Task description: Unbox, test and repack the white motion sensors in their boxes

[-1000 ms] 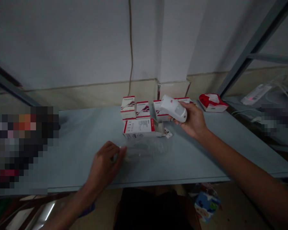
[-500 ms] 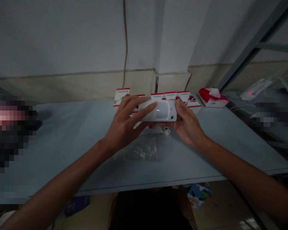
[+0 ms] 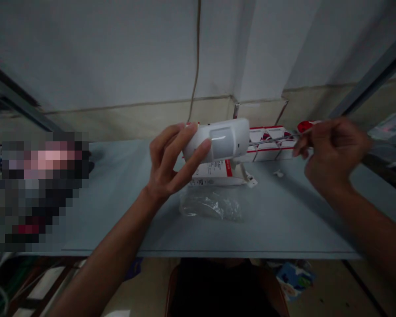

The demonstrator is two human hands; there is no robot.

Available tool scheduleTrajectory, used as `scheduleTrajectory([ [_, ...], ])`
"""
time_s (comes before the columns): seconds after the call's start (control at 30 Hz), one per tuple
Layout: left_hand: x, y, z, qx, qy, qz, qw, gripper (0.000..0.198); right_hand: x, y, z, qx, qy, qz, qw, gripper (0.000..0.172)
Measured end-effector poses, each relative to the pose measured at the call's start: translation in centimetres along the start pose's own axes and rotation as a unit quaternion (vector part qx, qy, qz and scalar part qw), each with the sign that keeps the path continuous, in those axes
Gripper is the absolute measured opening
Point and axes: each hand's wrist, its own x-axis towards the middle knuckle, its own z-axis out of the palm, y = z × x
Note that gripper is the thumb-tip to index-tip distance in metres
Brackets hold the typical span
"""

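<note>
A white motion detector (image 3: pixel 199 143) with a grey lens window is held up above the table in my left hand (image 3: pixel 166 165), its fingers wrapped round the left end. Off to the right, my right hand (image 3: pixel 333 152), blurred, is closed on a screwdriver (image 3: pixel 273 140). Only its thin metal shaft shows, and the handle is hidden in the fist. The shaft's tip meets the detector's right end in the picture; whether it touches I cannot tell. Below the detector lie an opened white and red box (image 3: pixel 218 177) and a clear plastic bag (image 3: pixel 214 206).
Several white and red boxes (image 3: pixel 267 153) stand in a row by the wall. A small white piece (image 3: pixel 278 173) lies on the blue-grey table (image 3: pixel 125 220). A red and white box (image 3: pixel 306 127) is behind my right hand. Metal frame posts (image 3: pixel 372 75) rise at both sides.
My right hand has left the detector's right end and moved right, with the screwdriver now visible in it. My left hand keeps the detector, now tilted. The camera view has shifted left.
</note>
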Motion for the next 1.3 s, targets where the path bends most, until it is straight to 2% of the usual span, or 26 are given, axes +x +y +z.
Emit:
scheduleTrajectory([
  [0.1,-0.3,-1.3,-0.2,-0.017,0.015,-0.031,0.999,0.037,3.5,0.8,-1.6,0.023,0.125,0.005,0.992,0.033],
  [0.17,-0.5,-1.8,-0.2,-0.049,0.006,-0.070,0.996,0.037,5.3,1.0,-2.7,0.018,0.173,0.008,0.985,0.041],
  [0.27,-0.8,-1.6,-0.2,-0.099,-0.019,-0.147,0.984,0.039,6.9,1.3,-4.0,0.014,0.170,0.031,0.985,0.052],
  [0.37,-1.0,-0.6,-0.3,-0.124,-0.013,-0.123,0.985,0.037,7.1,1.9,-4.4,0.033,0.145,0.065,0.987,0.051],
  [0.47,-0.6,0.7,0.0,-0.114,-0.008,-0.072,0.991,0.041,6.4,2.4,-3.8,0.037,0.170,0.073,0.982,0.049],
  [0.57,0.2,1.6,0.4,-0.109,0.021,-0.060,0.992,0.045,5.3,2.3,-2.9,0.047,0.204,0.103,0.972,0.044],
  [0.67,0.7,2.0,0.7,-0.132,0.039,-0.080,0.987,0.047,4.4,2.1,-2.1,0.059,0.213,0.137,0.966,0.043],
  [0.77,0.8,2.2,0.7,-0.184,0.050,-0.146,0.971,0.051,3.8,2.0,-1.6,0.062,0.207,0.142,0.966,0.043],
  [0.87,0.9,2.5,0.6,-0.236,0.088,-0.232,0.940,0.047,3.6,1.9,-1.4,0.085,0.191,0.132,0.969,0.042],
  [0.93,1.0,2.7,0.7,-0.269,0.106,-0.307,0.907,0.044,3.6,1.8,-1.3,0.102,0.183,0.129,0.969,0.043],
  [1.03,1.4,2.7,0.9,-0.340,0.074,-0.424,0.836,0.043,3.8,1.5,-1.2,0.128,0.191,0.156,0.961,0.048],
  [1.1,1.6,2.5,1.0,-0.400,0.042,-0.476,0.782,0.045,4.1,1.4,-1.2,0.149,0.205,0.186,0.949,0.051],
  [1.2,2.0,2.2,0.9,-0.494,0.008,-0.500,0.711,0.055,4.5,1.6,-1.4,0.164,0.232,0.207,0.936,0.053],
  [1.27,2.1,2.0,0.8,-0.547,-0.019,-0.481,0.684,0.064,4.8,1.8,-1.7,0.173,0.256,0.210,0.927,0.051],
  [1.3,2.1,1.9,0.8,-0.565,-0.031,-0.466,0.680,0.069,5.0,1.9,-1.8,0.183,0.265,0.209,0.923,0.048],
])
